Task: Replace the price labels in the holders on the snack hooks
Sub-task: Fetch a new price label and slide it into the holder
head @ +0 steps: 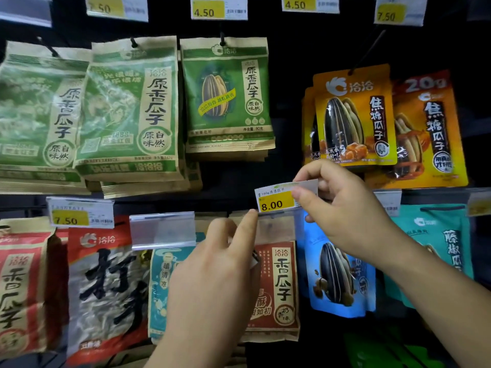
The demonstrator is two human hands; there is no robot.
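Thin paper 8.00 label [276, 199], light and floppy: right hand [342, 205] pinches its right end above the clear holder [276, 227]. Left hand [225, 261] steadies the holder's top-left corner with an extended finger. Keep the grip on the label's edge.

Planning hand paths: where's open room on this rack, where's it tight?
Free: the dark gap between the small green bag and the orange bags, above the 8.00 label. Crowded: the lower row, where the left hand, right hand and empty holder overlap packed bags.
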